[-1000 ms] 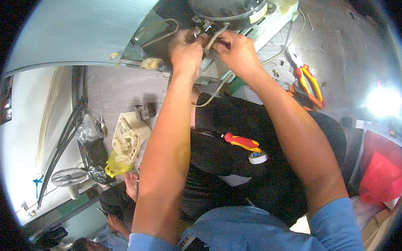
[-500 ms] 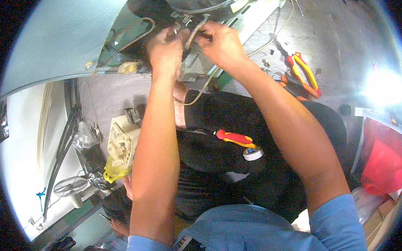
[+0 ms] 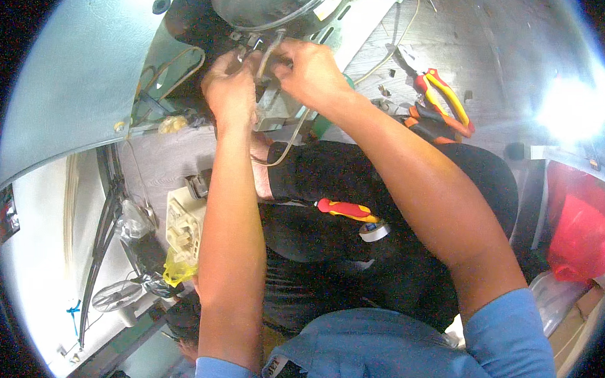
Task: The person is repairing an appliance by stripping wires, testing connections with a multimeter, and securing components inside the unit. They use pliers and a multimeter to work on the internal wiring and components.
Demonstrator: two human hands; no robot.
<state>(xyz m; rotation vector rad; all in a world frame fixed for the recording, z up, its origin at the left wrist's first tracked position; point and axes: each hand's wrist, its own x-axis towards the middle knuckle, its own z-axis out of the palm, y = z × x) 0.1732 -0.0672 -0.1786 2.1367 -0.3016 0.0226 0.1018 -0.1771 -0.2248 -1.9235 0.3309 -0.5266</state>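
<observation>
Both of my hands work close together just below a black dome-shaped compressor at the top of the view. My left hand has its fingers pinched at small metal parts on the compressor's side; what lies between them is hidden. Just to its right, my right hand has curled fingers beside a short grey tube that slants down from the compressor. Whether it grips the tube or something behind it is not clear. A thin beige cable loops below my right wrist.
On the grey floor at right lie red-yellow pliers and orange-black pliers. A red-yellow screwdriver and a white tape roll rest on my dark-clothed lap. A large pale panel borders the left; a cream plastic part stands below it.
The whole scene has shifted slightly left in view, with the compressor a little higher. My hands stay at the same spot under the compressor, with only slight finger movement.
</observation>
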